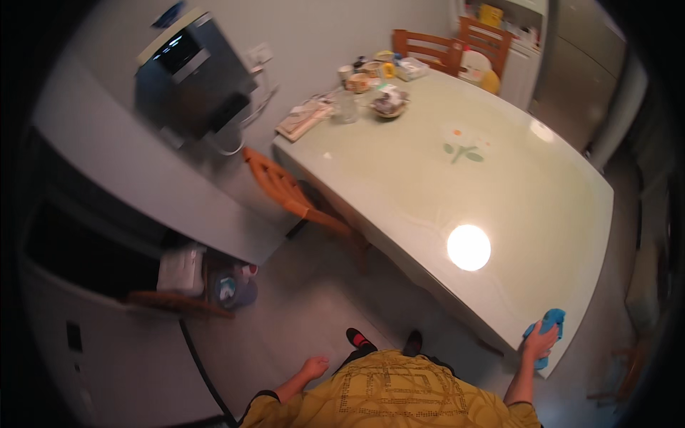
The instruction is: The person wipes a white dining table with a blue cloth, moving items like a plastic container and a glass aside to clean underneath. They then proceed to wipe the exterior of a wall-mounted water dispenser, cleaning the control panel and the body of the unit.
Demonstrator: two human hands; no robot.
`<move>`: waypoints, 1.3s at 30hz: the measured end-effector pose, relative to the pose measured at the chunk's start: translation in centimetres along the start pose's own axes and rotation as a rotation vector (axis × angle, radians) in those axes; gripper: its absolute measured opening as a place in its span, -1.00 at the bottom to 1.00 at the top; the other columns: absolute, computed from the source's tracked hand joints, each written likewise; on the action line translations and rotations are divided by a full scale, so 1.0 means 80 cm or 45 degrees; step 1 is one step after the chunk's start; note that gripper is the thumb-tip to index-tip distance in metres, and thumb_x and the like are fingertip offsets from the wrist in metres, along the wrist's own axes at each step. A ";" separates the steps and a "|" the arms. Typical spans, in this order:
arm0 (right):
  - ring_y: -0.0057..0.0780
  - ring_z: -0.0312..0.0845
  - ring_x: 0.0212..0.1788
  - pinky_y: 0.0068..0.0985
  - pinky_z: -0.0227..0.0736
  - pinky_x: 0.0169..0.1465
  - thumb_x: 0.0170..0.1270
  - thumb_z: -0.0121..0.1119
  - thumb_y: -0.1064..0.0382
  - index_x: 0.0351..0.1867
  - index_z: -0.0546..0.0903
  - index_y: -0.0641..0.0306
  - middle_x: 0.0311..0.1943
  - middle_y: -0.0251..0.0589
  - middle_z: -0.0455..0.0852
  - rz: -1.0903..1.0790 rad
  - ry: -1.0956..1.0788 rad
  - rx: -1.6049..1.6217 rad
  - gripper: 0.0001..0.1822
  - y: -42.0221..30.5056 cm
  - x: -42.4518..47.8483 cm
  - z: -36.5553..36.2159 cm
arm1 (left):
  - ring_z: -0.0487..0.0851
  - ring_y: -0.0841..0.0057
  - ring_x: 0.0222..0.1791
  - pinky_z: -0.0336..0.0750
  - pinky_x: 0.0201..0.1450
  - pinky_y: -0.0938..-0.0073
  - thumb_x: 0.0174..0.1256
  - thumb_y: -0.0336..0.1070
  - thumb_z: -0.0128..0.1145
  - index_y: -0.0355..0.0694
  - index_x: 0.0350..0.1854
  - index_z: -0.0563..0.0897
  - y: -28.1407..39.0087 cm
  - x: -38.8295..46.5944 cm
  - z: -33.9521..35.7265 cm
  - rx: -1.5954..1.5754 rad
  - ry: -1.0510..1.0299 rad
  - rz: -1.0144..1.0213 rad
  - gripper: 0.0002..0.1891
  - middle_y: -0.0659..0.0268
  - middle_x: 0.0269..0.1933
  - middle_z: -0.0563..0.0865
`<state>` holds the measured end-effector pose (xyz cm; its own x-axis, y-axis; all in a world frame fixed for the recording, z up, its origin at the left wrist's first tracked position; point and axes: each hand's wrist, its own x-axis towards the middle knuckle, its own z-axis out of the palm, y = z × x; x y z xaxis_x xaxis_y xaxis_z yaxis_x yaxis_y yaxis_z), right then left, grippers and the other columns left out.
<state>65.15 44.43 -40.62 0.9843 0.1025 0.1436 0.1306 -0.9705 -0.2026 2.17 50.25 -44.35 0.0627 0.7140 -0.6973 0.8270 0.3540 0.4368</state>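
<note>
My right hand (541, 341) presses a blue cloth (555, 320) against the near right corner of a pale dining table (535, 214). Folds of the cloth stick out on both sides of the fingers. My left hand (314, 367) hangs beside my body over the floor, loosely curled, and nothing shows in it. A flower motif (463, 150) decorates the tabletop, and a bright round light reflection lies on its glossy surface.
At the table's far end stand a bowl (389, 101), a clear glass jar (346, 107), a folded stack (305, 119) and several cups and packages. A wooden chair (289, 192) sits against the table's left side. Two more chairs (428, 51) are at the back. A wall-side water dispenser (192, 80) is at left.
</note>
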 end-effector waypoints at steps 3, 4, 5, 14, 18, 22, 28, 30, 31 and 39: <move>-0.10 0.19 0.35 -0.15 0.05 0.33 0.23 0.09 -0.08 0.26 0.38 0.13 0.28 -0.09 0.37 -0.598 -0.028 0.151 -0.39 -0.010 -0.021 0.043 | 0.67 0.32 -0.19 0.52 -0.06 0.41 0.15 -0.17 0.16 -0.23 -0.11 0.65 -0.014 -0.017 0.039 -0.112 -0.035 -0.145 -0.68 0.09 -0.21 0.71; -0.08 0.25 0.31 -0.15 0.09 0.30 0.16 0.16 0.02 0.22 0.42 0.14 0.23 -0.08 0.43 -0.814 -0.041 0.388 -0.41 -0.029 -0.038 0.052 | 0.67 0.31 -0.19 0.51 -0.05 0.41 0.16 -0.17 0.16 -0.23 -0.11 0.65 -0.013 -0.015 0.044 0.110 -0.029 0.046 -0.69 0.09 -0.20 0.71; -0.06 0.31 0.25 -0.15 0.10 0.28 0.06 0.20 0.15 0.17 0.46 0.15 0.18 -0.08 0.48 -1.020 -0.097 0.519 -0.44 -0.046 -0.059 0.060 | 0.67 0.30 -0.18 0.51 -0.04 0.41 0.16 -0.18 0.17 -0.23 -0.12 0.65 -0.009 -0.007 0.045 0.338 -0.022 0.232 -0.70 0.09 -0.20 0.71; -0.51 0.41 0.01 -0.51 0.31 0.11 0.38 0.02 0.06 0.21 0.37 0.27 -0.02 -0.28 0.51 -0.900 -2.331 1.498 -0.53 -0.257 -0.264 -0.093 | 0.57 0.51 0.03 0.45 0.12 0.46 0.32 -0.30 0.11 -0.31 0.15 0.47 0.186 0.000 -0.022 -0.961 0.125 0.554 -0.62 0.25 0.02 0.63; -0.32 0.41 0.15 -0.35 0.31 0.24 0.32 0.06 -0.11 0.32 0.24 0.22 0.16 -0.17 0.45 -0.550 -2.976 1.235 -0.34 -0.312 -0.329 -0.171 | 0.46 0.52 0.17 0.30 0.27 0.43 0.33 -0.17 0.13 -0.25 0.25 0.37 0.201 -0.013 -0.080 -1.771 -0.044 0.671 -0.50 0.28 0.14 0.53; -0.37 0.44 0.11 -0.39 0.35 0.20 0.34 0.06 -0.05 0.31 0.27 0.22 0.12 -0.21 0.47 -0.729 -3.056 1.136 -0.39 -0.363 -0.403 -0.217 | 0.48 0.54 0.13 0.32 0.23 0.48 0.30 -0.16 0.17 -0.25 0.24 0.37 0.202 -0.087 -0.171 -1.896 -0.157 1.010 -0.48 0.32 0.13 0.54; -0.42 0.40 0.14 -0.45 0.31 0.20 0.38 0.02 0.03 0.31 0.27 0.20 0.13 -0.25 0.47 -0.924 -3.211 1.171 -0.45 -0.402 -0.530 -0.265 | 0.55 0.62 -0.07 0.41 0.08 0.52 0.27 -0.27 0.21 -0.30 0.03 0.53 0.139 -0.137 -0.259 -1.778 0.356 0.927 -0.66 0.34 -0.06 0.63; -0.44 0.37 0.17 -0.48 0.28 0.22 0.38 0.03 0.03 0.32 0.27 0.17 0.15 -0.28 0.45 -1.125 -3.217 1.123 -0.45 -0.417 -0.565 -0.275 | 0.56 0.63 -0.10 0.43 0.05 0.55 0.27 -0.27 0.20 -0.30 0.01 0.54 0.104 -0.136 -0.282 -1.827 0.428 0.928 -0.68 0.34 -0.06 0.63; -0.44 0.37 0.17 -0.48 0.28 0.23 0.37 0.04 0.02 0.32 0.27 0.16 0.14 -0.29 0.45 -1.177 -3.165 1.121 -0.45 -0.422 -0.580 -0.280 | 0.57 0.64 -0.12 0.44 0.03 0.57 0.28 -0.27 0.20 -0.30 0.00 0.54 0.087 -0.135 -0.292 -1.848 0.464 0.933 -0.69 0.34 -0.06 0.64; -0.30 0.48 0.12 -0.31 0.37 0.22 0.37 0.02 0.04 0.27 0.31 0.32 0.14 -0.13 0.50 -0.727 -2.942 1.264 -0.46 -0.442 -0.620 -0.291 | 0.61 0.57 -0.11 0.49 0.04 0.50 0.36 -0.25 0.09 -0.22 -0.06 0.59 0.032 -0.140 -0.386 -1.992 0.542 1.126 -0.79 0.34 -0.13 0.68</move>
<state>8.92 68.57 -18.06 -0.6241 0.7438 -0.2394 -0.3598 -0.5455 -0.7569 -13.70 61.81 -17.85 -0.1965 0.9783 0.0655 -0.5908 -0.1714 0.7884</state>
